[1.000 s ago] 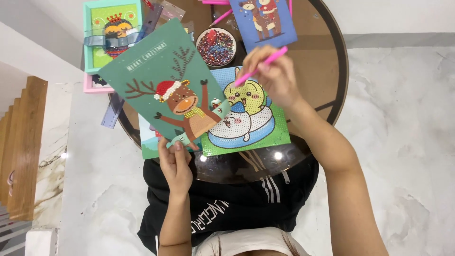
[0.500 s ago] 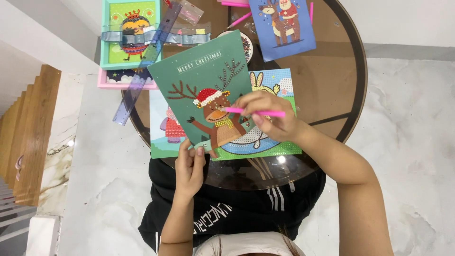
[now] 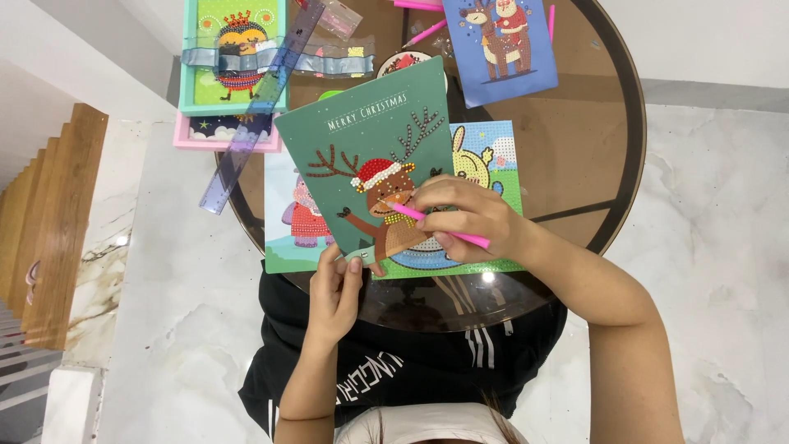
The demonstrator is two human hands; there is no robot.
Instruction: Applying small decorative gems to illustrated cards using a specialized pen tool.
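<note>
Pinching green reindeer card in left hand fingers, right hand fingers gripping pink pen, teal tray holding bee picture

A round brown glass table stands on a white marble floor. On it lie a blue card with a figure riding a reindeer, a teal-framed bead picture of a crowned bee over a pink frame, a translucent purple ruler, spare pink pens and a pig cartoon card.

Rnd glass table, marble floor
</note>
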